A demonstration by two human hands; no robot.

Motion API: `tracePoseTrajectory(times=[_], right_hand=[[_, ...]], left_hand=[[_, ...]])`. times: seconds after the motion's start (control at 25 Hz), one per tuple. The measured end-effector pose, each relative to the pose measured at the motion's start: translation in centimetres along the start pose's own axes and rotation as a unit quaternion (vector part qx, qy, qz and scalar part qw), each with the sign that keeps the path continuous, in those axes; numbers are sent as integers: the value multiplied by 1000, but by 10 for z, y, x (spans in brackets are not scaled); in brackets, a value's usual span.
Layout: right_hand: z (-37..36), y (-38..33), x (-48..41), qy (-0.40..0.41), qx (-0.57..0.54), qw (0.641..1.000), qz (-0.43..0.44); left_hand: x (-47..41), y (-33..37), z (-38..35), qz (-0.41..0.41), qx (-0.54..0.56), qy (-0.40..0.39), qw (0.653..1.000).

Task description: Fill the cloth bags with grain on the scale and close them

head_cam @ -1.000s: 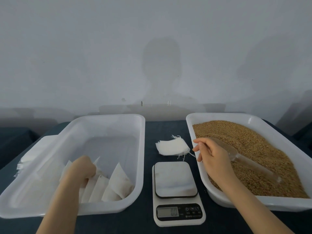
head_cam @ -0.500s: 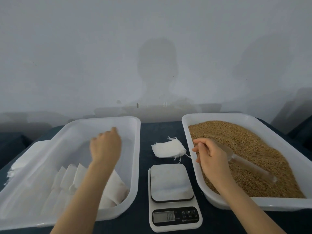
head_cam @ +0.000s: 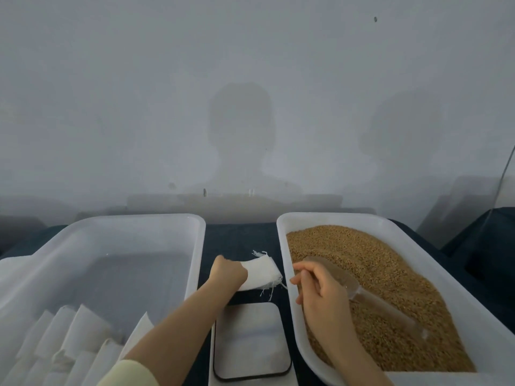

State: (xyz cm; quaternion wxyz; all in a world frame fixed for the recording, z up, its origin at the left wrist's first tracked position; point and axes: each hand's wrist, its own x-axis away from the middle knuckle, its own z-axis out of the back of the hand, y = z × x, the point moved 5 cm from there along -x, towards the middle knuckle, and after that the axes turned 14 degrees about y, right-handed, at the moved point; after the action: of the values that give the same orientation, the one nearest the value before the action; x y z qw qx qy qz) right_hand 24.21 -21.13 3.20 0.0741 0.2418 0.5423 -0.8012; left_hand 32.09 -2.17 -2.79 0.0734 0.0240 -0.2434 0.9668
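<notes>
Left grip [head_cam: 228,274] is down on the near-left edge of the cloth bags [head_cam: 263,273], the small white pile on the dark surface [head_cam: 239,235] between the two trays, just beyond the scale [head_cam: 250,338] at 6 o'clock. Its fingers are hidden behind the back of the hand, so we cannot tell whether a pinch is made. Right grip [head_cam: 320,291] is curled round the handle of the clear scoop [head_cam: 354,282], which lies in the grain [head_cam: 390,260] in the tray [head_cam: 281,240] at 3 o'clock. Over at 8 o'clock, the other tray [head_cam: 125,218] holds a row of white bags [head_cam: 72,330] in its near corner; filled ones, we'd guess.

As we read it, the step is fetching one empty bag for the scale. To do it well, we take the top layer only and peel it off slowly. The loose strings [head_cam: 267,292] could drag a second bag along. We then set the bag in the middle of the scale plate, with its mouth held open toward 3 o'clock. That gives the scoop a short trip. The scoop should stay low in the grain until the mouth is wide.
</notes>
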Motion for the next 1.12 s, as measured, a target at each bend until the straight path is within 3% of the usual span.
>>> tracePoseTrajectory(times=[0.2, 0.36, 0.52, 0.6, 0.72, 0.92, 1.12], right_hand=[[2, -1, 1, 5, -11, 1000, 2], [4, 0, 1, 6, -33, 999, -12], [2, 2, 1, 3, -37, 999, -19], [1, 3, 1, 4, -35, 999, -18], [1, 3, 1, 6, -35, 999, -17], [1, 2, 0, 2, -18, 1000, -8], [3, 2, 1, 2, -19, 1000, -19]], left_hand=[[2, -3, 16, -11, -6, 67, 998], [6, -8, 15, 10, 37, 57, 998], [14, -27, 17, 54, 172, 41, 983], [15, -37, 18, 83, 285, 42, 954], [16, -51, 24, 123, 356, 93, 922], [20, -53, 29, 173, 361, 172, 900], [15, -37, 22, 163, 315, 129, 926]])
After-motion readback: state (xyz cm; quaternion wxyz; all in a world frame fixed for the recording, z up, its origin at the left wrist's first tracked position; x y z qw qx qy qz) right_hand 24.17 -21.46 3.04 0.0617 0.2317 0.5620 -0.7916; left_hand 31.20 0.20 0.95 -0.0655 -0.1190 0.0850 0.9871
